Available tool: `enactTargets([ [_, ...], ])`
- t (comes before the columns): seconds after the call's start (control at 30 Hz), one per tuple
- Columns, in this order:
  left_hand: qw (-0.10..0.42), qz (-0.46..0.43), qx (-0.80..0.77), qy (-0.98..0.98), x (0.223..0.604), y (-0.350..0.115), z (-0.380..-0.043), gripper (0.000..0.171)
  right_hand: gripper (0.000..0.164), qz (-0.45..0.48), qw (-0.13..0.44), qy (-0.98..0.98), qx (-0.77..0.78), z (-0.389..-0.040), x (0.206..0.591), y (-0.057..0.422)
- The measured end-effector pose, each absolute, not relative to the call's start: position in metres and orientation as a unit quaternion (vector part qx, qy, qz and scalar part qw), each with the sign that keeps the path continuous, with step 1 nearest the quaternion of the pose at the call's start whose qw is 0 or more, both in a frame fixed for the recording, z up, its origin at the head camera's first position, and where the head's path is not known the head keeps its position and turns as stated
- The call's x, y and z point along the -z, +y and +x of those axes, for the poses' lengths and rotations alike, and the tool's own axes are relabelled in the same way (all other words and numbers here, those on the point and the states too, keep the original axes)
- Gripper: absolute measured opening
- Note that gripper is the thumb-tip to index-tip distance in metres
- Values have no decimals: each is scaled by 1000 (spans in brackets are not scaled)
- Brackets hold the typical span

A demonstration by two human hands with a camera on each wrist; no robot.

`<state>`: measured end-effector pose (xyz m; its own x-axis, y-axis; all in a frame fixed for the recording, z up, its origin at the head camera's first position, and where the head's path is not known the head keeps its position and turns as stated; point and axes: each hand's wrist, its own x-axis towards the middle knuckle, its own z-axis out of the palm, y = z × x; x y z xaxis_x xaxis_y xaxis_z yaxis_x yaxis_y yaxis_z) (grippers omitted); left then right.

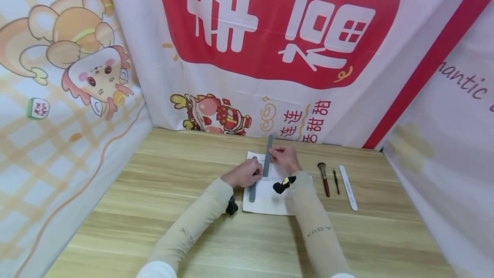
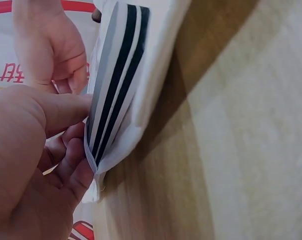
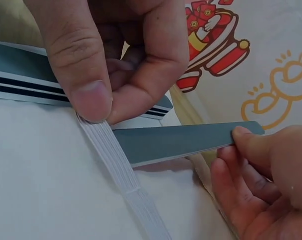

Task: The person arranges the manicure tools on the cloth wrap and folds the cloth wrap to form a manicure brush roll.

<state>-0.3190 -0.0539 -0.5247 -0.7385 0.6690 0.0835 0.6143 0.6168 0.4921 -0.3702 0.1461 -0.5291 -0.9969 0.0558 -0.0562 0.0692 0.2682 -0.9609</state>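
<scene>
A white cloth (image 1: 266, 207) lies on the table with a pleated white elastic band (image 3: 120, 157) across it. My left hand (image 1: 244, 173) pinches this band between thumb and fingers and lifts it off the cloth. Under the left hand lies one grey nail file (image 1: 252, 193), its edge striped black and white in the left wrist view. My right hand (image 1: 285, 159) pinches the far end of a second grey nail file (image 1: 268, 158). In the right wrist view, this file's near end meets the raised band; whether its tip passes beneath is hidden.
Right of the cloth, a brush (image 1: 323, 179) with a brown handle, a slim dark tool (image 1: 336, 182) and a white nail file (image 1: 348, 188) lie side by side on the wooden table (image 1: 185, 222). Printed curtains (image 1: 216, 76) hang behind the table and at both sides.
</scene>
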Motion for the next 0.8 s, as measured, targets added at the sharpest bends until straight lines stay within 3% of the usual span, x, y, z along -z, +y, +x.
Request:
enactTargets([
  [0.5,67,342,-276,896,525,-58,-320,14,15,10,144,832,536,-346,515,147],
  [0.8,74,335,-277,897,529,-57,-321,15,15,4,188,838,512,-340,514,152],
])
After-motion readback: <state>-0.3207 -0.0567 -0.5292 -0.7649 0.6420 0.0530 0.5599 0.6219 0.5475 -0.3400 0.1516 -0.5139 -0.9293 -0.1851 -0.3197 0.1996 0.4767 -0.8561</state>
